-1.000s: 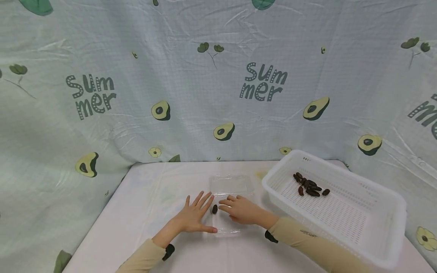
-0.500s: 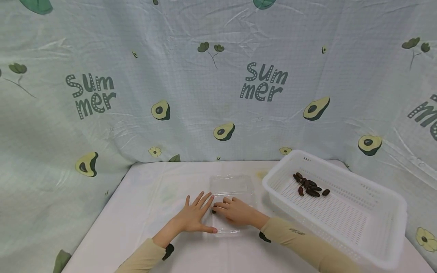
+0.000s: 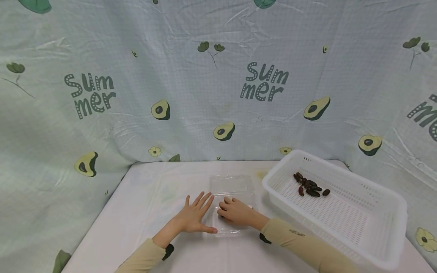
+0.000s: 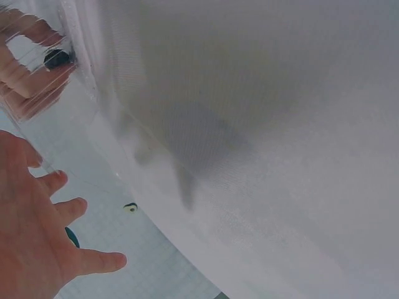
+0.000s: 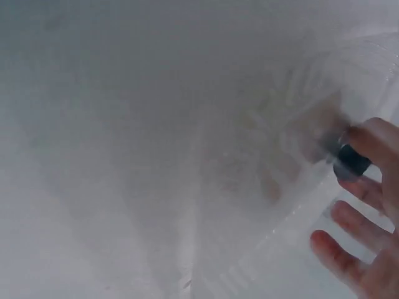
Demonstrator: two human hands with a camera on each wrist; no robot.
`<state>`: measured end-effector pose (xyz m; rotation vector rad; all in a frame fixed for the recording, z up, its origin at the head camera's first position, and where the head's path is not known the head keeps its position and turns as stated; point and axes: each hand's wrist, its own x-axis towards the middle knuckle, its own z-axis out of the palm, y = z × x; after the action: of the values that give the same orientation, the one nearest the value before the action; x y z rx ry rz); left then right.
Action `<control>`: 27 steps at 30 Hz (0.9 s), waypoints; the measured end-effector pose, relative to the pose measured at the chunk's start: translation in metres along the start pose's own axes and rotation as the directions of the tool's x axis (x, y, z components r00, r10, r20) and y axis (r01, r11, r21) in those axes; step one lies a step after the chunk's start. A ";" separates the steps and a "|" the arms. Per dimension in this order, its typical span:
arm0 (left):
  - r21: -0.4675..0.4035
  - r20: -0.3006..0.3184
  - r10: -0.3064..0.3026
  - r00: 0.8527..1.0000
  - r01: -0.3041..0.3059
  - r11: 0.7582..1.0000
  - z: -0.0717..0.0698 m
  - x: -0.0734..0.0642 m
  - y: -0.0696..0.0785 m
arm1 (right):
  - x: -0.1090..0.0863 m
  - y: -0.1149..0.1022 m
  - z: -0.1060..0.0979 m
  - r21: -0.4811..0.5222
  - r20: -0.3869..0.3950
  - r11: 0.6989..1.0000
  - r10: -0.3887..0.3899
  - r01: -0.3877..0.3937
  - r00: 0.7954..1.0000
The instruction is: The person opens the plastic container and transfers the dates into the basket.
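Over the near half of a clear plastic clamshell box (image 3: pixel 232 185), my right hand (image 3: pixel 236 211) pinches a dark date (image 5: pixel 351 163) between thumb and index finger. In the head view that date is almost wholly hidden under the fingers. Seen through the clear wall in the left wrist view, the same date (image 4: pixel 57 58) shows as a black oval. My left hand (image 3: pixel 194 218) lies spread along the box's left side, fingers straight, its fingertips and thumb touching the edge. The lid half lies folded back, away from me.
A white perforated plastic basket (image 3: pixel 382 227) stands at the right of the table, angled. Several dark dates (image 3: pixel 308 185) lie bunched toward its far left end. Behind the white table (image 3: pixel 143 212) hangs a printed curtain (image 3: pixel 191 83).
The date lay at the box's left side; my right hand reached left, took hold of it and shifted slightly back to the right. My left hand has stayed in place.
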<state>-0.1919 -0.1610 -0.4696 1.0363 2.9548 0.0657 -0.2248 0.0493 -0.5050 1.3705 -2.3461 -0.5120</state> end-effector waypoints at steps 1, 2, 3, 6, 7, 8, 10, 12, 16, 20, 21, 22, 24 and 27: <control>-0.001 -0.001 0.000 1.000 0.000 1.000 0.000 0.000 0.000 | -0.001 0.000 -0.001 -0.004 0.005 1.000 0.002 -0.002 1.000; -0.001 0.000 -0.001 1.000 0.001 1.000 0.000 0.000 0.000 | -0.002 0.000 -0.001 -0.010 0.006 1.000 0.002 -0.002 1.000; -0.003 -0.001 0.000 1.000 0.000 1.000 0.000 0.000 0.000 | -0.003 0.000 -0.001 -0.015 0.011 1.000 0.002 -0.002 1.000; -0.008 -0.002 -0.002 1.000 0.002 1.000 0.001 0.000 0.000 | -0.005 0.001 -0.002 -0.030 0.020 1.000 -0.003 0.004 1.000; -0.008 -0.001 -0.004 1.000 0.004 1.000 0.001 0.000 0.000 | -0.006 0.001 -0.002 -0.031 0.023 0.999 -0.008 0.008 1.000; -0.007 -0.001 -0.005 1.000 0.005 1.000 0.001 0.000 0.000 | -0.007 0.002 -0.002 -0.031 0.021 0.999 -0.013 0.014 1.000; -0.007 -0.001 -0.008 1.000 0.008 1.000 0.002 0.000 0.000 | -0.008 0.002 -0.003 -0.032 0.015 0.999 -0.026 0.027 1.000; -0.008 0.000 -0.012 1.000 0.012 1.000 0.002 0.001 0.000 | -0.010 0.003 -0.006 -0.032 0.008 0.999 -0.039 0.039 0.999; -0.014 0.002 -0.020 1.000 0.020 1.000 0.001 0.000 0.000 | -0.014 0.005 -0.015 -0.030 0.011 0.999 -0.045 0.045 0.999; -0.013 0.001 -0.019 1.000 0.019 1.000 0.002 0.001 -0.001 | -0.020 0.008 -0.027 -0.038 -0.007 0.998 -0.051 0.051 0.999; -0.009 0.001 -0.019 1.000 0.019 1.000 0.002 0.001 -0.001 | -0.022 0.009 -0.031 -0.045 -0.018 0.997 -0.056 0.055 0.998; -0.009 0.002 -0.018 1.000 0.018 1.000 0.002 0.001 -0.001 | -0.024 0.010 -0.035 -0.054 -0.035 0.997 -0.061 0.059 0.998; -0.008 0.003 -0.017 1.000 0.017 1.000 0.001 0.001 -0.001 | -0.028 0.012 -0.042 -0.082 -0.074 0.995 -0.070 0.064 0.995; -0.012 0.004 -0.016 1.000 0.016 1.000 0.001 0.001 0.000 | -0.035 0.017 -0.056 -0.134 -0.128 0.989 -0.076 0.059 0.989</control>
<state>-0.1921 -0.1604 -0.4701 1.0098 2.9552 0.0809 -0.1937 0.0813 -0.4531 1.3837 -2.1285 -0.5643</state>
